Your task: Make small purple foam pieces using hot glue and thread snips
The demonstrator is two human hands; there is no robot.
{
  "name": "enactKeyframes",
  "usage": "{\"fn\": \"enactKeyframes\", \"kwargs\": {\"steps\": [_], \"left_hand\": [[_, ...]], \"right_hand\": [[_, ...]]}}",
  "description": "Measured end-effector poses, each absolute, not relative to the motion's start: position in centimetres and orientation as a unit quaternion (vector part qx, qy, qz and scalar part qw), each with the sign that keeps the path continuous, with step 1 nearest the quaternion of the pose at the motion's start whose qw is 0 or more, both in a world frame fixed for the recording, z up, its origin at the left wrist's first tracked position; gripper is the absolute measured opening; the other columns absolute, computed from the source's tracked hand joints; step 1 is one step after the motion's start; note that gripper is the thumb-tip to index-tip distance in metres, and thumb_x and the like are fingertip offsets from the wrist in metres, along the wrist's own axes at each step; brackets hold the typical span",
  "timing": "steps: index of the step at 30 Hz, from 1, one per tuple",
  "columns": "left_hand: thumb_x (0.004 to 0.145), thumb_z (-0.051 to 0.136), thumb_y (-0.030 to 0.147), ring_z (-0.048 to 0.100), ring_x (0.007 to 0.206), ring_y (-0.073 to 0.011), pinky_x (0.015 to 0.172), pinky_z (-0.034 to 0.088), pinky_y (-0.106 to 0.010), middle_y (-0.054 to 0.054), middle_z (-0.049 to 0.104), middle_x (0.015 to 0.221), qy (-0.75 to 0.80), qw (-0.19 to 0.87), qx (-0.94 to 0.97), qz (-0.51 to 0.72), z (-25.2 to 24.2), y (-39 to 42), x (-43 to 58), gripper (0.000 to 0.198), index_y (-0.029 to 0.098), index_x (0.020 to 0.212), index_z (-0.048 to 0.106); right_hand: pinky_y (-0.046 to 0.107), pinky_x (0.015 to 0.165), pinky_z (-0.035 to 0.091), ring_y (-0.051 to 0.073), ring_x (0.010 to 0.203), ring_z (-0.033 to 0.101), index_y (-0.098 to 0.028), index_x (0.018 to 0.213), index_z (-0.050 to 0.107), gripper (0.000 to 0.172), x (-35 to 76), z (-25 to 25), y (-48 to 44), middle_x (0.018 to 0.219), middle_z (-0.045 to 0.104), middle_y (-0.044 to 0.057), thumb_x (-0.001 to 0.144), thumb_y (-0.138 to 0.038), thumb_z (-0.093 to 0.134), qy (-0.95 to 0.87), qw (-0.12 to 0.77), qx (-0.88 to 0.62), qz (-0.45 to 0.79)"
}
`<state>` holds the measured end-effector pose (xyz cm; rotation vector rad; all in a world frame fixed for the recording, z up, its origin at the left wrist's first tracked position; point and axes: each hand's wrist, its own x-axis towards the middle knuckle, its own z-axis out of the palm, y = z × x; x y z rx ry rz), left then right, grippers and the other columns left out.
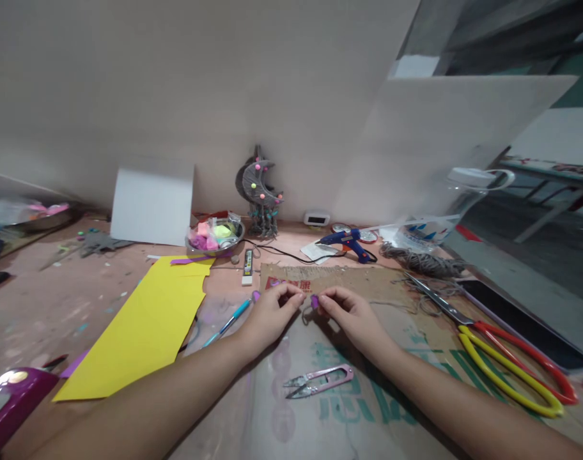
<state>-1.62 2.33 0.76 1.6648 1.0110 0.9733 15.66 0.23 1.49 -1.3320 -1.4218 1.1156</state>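
Above the cardboard, my left hand [275,314] is closed in a pinch, seemingly at the end of a thin grey yarn [307,317]. Thumb and forefinger of my right hand [351,313] pinch a small purple piece [314,301], whose material I cannot make out. The fingertips of both hands are close but apart, and the yarn curves in a small loop below them. Nearer to me lie pink thread snips [320,381] on the cardboard sheet [382,281]. A blue pen [231,319] rests left of my left hand.
Yellow paper [142,326] lies left. Behind are a metal bowl [238,235] of coloured clay-like lumps, a moon ornament [253,182] and a blue glue gun [344,239]. At right are large scissors [507,364], a phone [526,322], a yarn bundle [426,262] and a clear jug [445,211].
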Motion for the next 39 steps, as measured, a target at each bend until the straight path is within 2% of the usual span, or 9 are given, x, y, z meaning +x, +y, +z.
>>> {"fn": "enactKeyframes", "kwargs": {"steps": [4, 9, 12, 15, 17, 21, 26, 32, 39], "left_hand": [[0.089, 0.039, 0.038, 0.048, 0.07, -0.0128, 0.066, 0.038, -0.023, 0.001, 0.05, 0.071, 0.406, 0.465, 0.67, 0.411, 0.3, 2.4, -1.8, 0.026, 0.018, 0.078, 0.049], [0.092, 0.027, 0.044, 0.045, 0.065, -0.0129, 0.064, 0.038, -0.025, 0.001, 0.045, 0.064, 0.413, 0.463, 0.658, 0.426, -0.2, 2.5, -1.7, 0.039, 0.018, 0.067, 0.044], [0.089, 0.036, 0.044, 0.049, 0.066, -0.0134, 0.064, 0.039, -0.025, 0.001, 0.049, 0.065, 0.417, 0.462, 0.663, 0.416, -0.1, 2.6, -1.6, 0.035, 0.017, 0.069, 0.048], [0.079, 0.055, 0.039, 0.053, 0.072, -0.0147, 0.067, 0.04, -0.025, 0.0, 0.056, 0.072, 0.438, 0.456, 0.654, 0.416, 0.1, 2.5, -1.6, 0.023, 0.017, 0.076, 0.053], [0.074, 0.061, 0.038, 0.053, 0.07, -0.0147, 0.065, 0.04, -0.024, 0.001, 0.056, 0.07, 0.455, 0.454, 0.646, 0.412, 0.2, 2.5, -1.5, 0.023, 0.016, 0.075, 0.054], [0.082, 0.049, 0.043, 0.054, 0.068, -0.0148, 0.064, 0.041, -0.025, -0.001, 0.058, 0.069, 0.427, 0.473, 0.652, 0.411, 0.2, 2.6, -1.6, 0.03, 0.015, 0.074, 0.057], [0.082, 0.053, 0.033, 0.057, 0.094, -0.0188, 0.085, 0.042, -0.03, -0.006, 0.065, 0.099, 0.412, 0.463, 0.65, 0.44, 0.4, 2.5, -1.6, 0.023, 0.018, 0.095, 0.064], [0.08, 0.054, 0.034, 0.059, 0.079, -0.0174, 0.075, 0.045, -0.028, -0.004, 0.065, 0.079, 0.407, 0.439, 0.697, 0.394, 0.8, 2.4, -1.6, 0.022, 0.016, 0.078, 0.065], [0.08, 0.052, 0.032, 0.058, 0.078, -0.0166, 0.073, 0.044, -0.027, -0.003, 0.065, 0.079, 0.405, 0.437, 0.716, 0.363, 1.2, 2.1, -1.8, 0.02, 0.016, 0.076, 0.064]], "right_hand": [[0.026, 0.062, 0.042, 0.013, 0.061, 0.055, -0.017, 0.075, 0.056, 0.03, 15.5, 1.4, 0.1, 0.064, 0.06, 0.0, 0.076, -0.047, 0.057, -0.581, 0.428, -0.523, 0.454], [0.025, 0.06, 0.042, 0.013, 0.059, 0.053, -0.018, 0.072, 0.054, 0.029, 15.4, 1.6, -0.1, 0.062, 0.059, 0.0, 0.078, -0.046, 0.055, -0.592, 0.424, -0.519, 0.448], [0.025, 0.057, 0.042, 0.013, 0.058, 0.051, -0.018, 0.069, 0.053, 0.031, 15.6, 1.6, -0.1, 0.061, 0.058, 0.0, 0.078, -0.047, 0.054, -0.597, 0.424, -0.524, 0.434], [0.025, 0.059, 0.042, 0.013, 0.06, 0.052, -0.018, 0.069, 0.054, 0.031, 15.8, 1.4, -0.1, 0.062, 0.056, 0.0, 0.079, -0.047, 0.055, -0.608, 0.426, -0.522, 0.42], [0.025, 0.06, 0.042, 0.013, 0.061, 0.051, -0.017, 0.07, 0.055, 0.031, 15.9, 1.2, 0.0, 0.063, 0.056, 0.0, 0.079, -0.047, 0.054, -0.613, 0.423, -0.521, 0.417], [0.025, 0.062, 0.042, 0.013, 0.062, 0.052, -0.017, 0.069, 0.054, 0.03, 15.8, 1.2, -0.1, 0.063, 0.055, -0.001, 0.08, -0.045, 0.054, -0.617, 0.422, -0.512, 0.424], [0.026, 0.066, 0.044, 0.015, 0.067, 0.056, -0.018, 0.071, 0.054, 0.028, 15.7, 1.4, -0.2, 0.067, 0.061, 0.002, 0.082, -0.044, 0.052, -0.628, 0.405, -0.5, 0.438], [0.024, 0.061, 0.042, 0.014, 0.064, 0.054, -0.018, 0.071, 0.057, 0.024, 15.7, 1.6, -0.1, 0.066, 0.059, 0.001, 0.081, -0.039, 0.053, -0.661, 0.384, -0.518, 0.383], [0.025, 0.06, 0.042, 0.014, 0.063, 0.054, -0.018, 0.073, 0.057, 0.025, 15.8, 1.5, -0.1, 0.066, 0.059, 0.0, 0.08, -0.041, 0.052, -0.643, 0.398, -0.535, 0.376]]}}
